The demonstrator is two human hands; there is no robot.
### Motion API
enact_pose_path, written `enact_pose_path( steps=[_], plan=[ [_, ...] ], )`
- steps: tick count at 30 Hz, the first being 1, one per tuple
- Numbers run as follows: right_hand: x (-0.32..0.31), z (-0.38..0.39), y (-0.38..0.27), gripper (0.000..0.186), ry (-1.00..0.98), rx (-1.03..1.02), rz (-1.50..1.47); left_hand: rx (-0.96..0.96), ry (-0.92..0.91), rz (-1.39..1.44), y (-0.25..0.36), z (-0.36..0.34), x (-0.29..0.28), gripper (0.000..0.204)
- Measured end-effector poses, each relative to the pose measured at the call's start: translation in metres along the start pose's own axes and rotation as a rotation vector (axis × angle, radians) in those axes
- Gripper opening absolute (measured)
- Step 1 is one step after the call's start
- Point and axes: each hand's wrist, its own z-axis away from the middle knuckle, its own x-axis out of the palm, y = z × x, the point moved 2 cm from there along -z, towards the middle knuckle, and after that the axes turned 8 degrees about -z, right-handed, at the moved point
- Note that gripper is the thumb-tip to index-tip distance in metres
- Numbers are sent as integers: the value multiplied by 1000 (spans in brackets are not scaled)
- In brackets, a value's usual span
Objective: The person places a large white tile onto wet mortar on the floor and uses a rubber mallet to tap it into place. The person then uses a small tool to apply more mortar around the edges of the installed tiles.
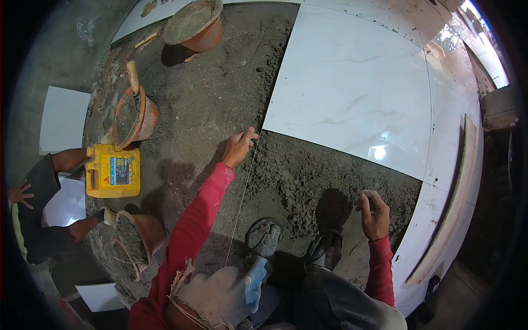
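My left hand [237,148] has its fingers bent at the near left corner of a large white marbled tile [352,82]. A thin taut string [242,206] runs from between my legs up to those fingertips, which look pinched on it. My right hand [375,215] hovers over the near right part of the rough grey mortar bed [297,176], fingers loosely curled and apart, with nothing visible in them. The mortar spreads along the tile's near edge, and my shoes [264,236] stand at its near side.
Mortar-filled buckets [147,118] stand at left, one with a wooden-handled tool. A yellow jerrycan [113,184] sits near a co-worker's arms [71,159]; one gloved hand touches a nearer bucket [148,234]. Another bucket [203,36] is far left. A wooden strip [448,203] lies on the right tiles.
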Motion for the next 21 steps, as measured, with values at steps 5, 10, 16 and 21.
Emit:
enact_pose_path(
  steps=[5, 10, 16, 21],
  plan=[
    [8, 1, -6, 20, -11, 7, -17, -45, 50, -79, -9, -2, -9, 55],
    [3, 6, -3, 19, 28, 29, -32, 31, 111, -2, 14, 5, -8, 47],
    [-15, -7, 14, 26, 53, 104, 5, 117, -5, 77, 20, 7, 14, 37],
    [-66, -24, 82, 23, 371, 278, -488, -81, -177, 521, 44, 21, 55, 36]
  ],
)
